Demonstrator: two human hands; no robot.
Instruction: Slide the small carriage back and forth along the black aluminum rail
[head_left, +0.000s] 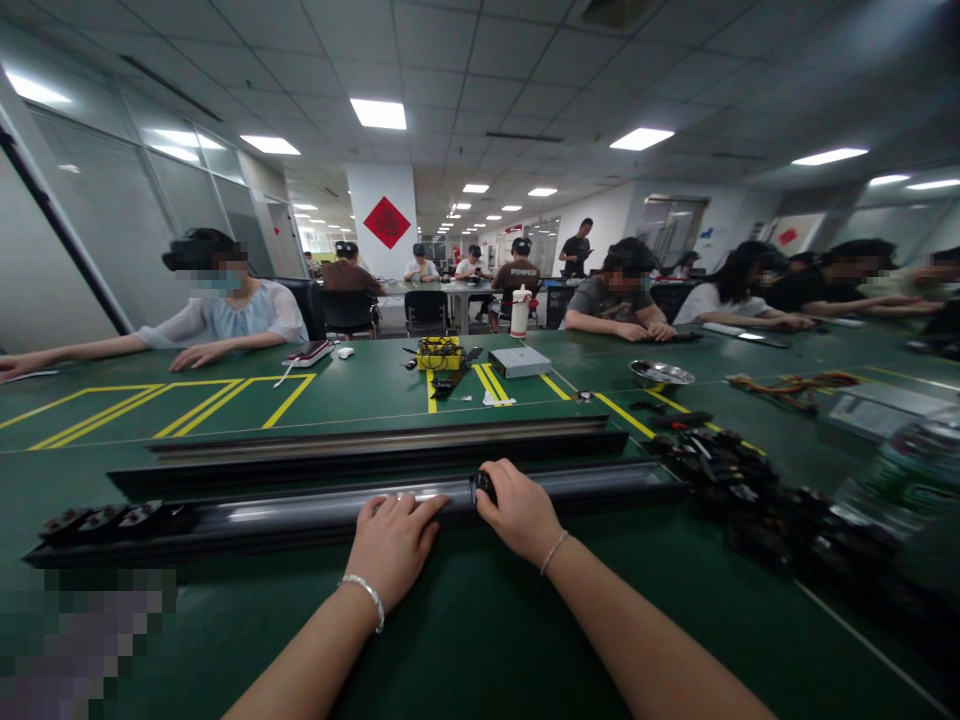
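A long black channel-shaped rail [277,512] with a shiny inner face lies across the table in front of me. My left hand [394,545] grips its near edge around the middle, fingers over the rim and index finger stretched to the right. Just to the right, my right hand [521,512] is closed on a small black part [487,486], held at the rail; the fingers partly hide it. Several black parts with metal bits [112,520] sit in a row at the rail's left end.
More black rails [375,450] lie behind. At right are a heap of black parts [735,480], a plastic bottle [911,475] and a metal bowl [661,374]. A yellow box with cables [439,353] and a grey metal box [520,362] stand farther back. Several people sit around.
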